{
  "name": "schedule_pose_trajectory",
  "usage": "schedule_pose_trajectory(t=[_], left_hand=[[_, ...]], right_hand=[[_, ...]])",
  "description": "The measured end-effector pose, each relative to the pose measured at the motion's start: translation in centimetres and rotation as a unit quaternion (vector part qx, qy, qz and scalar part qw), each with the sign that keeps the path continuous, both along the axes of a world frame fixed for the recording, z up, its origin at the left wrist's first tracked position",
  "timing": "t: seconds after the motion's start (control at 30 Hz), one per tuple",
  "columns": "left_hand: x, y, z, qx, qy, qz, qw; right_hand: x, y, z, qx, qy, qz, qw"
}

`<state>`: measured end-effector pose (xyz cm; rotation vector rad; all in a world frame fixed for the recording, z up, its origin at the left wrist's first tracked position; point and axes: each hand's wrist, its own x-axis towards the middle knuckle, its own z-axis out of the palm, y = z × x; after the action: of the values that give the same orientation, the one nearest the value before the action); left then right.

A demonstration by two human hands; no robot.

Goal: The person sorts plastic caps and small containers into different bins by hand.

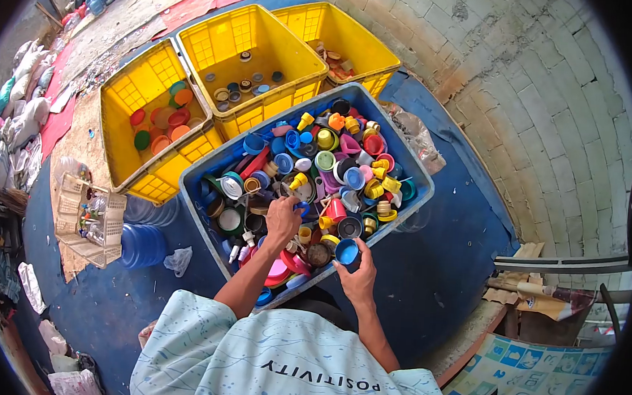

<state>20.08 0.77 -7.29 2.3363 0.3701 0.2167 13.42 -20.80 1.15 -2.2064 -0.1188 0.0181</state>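
A large blue-grey crate [407,216] is heaped with mixed plastic caps and lids in many colours. My left hand [283,221] reaches into the heap from the left, its fingers closed around a small blue cap [302,208]. Near the crate's front edge, my right hand [359,276] grips a dark round cap [347,251] with a bright blue inside, its open side facing up. Around my hands lie a pink lid [278,272], a yellow cap [298,180] and a red cap [336,210].
Behind the crate stand a yellow crate [111,123] of orange and green lids, a middle yellow crate [195,42] with several caps, and another yellow crate [382,57]. A cream basket [111,232] and blue water jug [143,247] are at left. A block wall [538,117] borders the right.
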Motion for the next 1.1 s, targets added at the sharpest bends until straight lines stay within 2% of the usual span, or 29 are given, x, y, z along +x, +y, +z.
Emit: schedule_pose_trajectory(t=[0.03,0.13,0.2,0.27,0.4,0.57,0.63,0.73,0.77,0.83,0.9,0.97,1.03,1.1], left_hand=[[-0.3,0.2,-0.3,-0.026,-0.019,0.009,0.999],[-1.3,1.3,0.6,-0.264,0.031,0.055,0.963],[-2.1,2.2,2.5,-0.438,0.055,0.090,0.893],[-2.7,2.8,3.7,-0.594,0.051,0.121,0.794],[-3.3,4.1,5.0,-0.689,0.017,0.168,0.705],[-2.3,5.3,5.3,-0.738,-0.048,0.207,0.641],[-0.6,5.5,5.6,-0.735,-0.073,0.230,0.634],[3.1,6.4,6.0,-0.739,-0.130,0.246,0.613],[4.6,6.8,6.3,-0.734,-0.139,0.259,0.613],[8.3,8.1,6.8,-0.711,-0.152,0.277,0.628],[12.6,10.5,7.5,-0.719,-0.157,0.254,0.628],[17.2,13.3,9.4,-0.717,-0.220,0.213,0.627],[20.4,15.8,10.9,-0.651,-0.250,0.222,0.682],[21.3,16.3,12.3,-0.648,-0.244,0.296,0.658]], right_hand=[[0.2,0.3,0.0,0.002,0.007,0.002,1.000],[0.6,1.6,1.0,0.041,0.047,-0.012,0.998],[1.0,2.4,0.8,0.064,0.052,-0.013,0.997],[1.4,3.0,0.3,0.109,0.065,-0.014,0.992],[3.8,5.2,0.1,0.263,0.096,0.009,0.960],[9.2,9.0,-1.2,0.387,0.179,0.070,0.902],[11.8,10.9,-1.7,0.399,0.247,0.060,0.881],[16.4,13.9,-1.9,0.410,0.259,0.090,0.870],[18.2,14.8,-1.9,0.383,0.249,0.090,0.885],[21.9,17.2,-0.9,0.418,0.263,0.107,0.863],[26.3,19.5,0.9,0.394,0.269,0.124,0.870],[32.5,22.5,0.5,0.428,0.256,0.194,0.845],[35.8,25.2,2.1,0.377,0.220,0.191,0.879],[39.3,26.2,0.1,0.252,0.195,0.176,0.931]])
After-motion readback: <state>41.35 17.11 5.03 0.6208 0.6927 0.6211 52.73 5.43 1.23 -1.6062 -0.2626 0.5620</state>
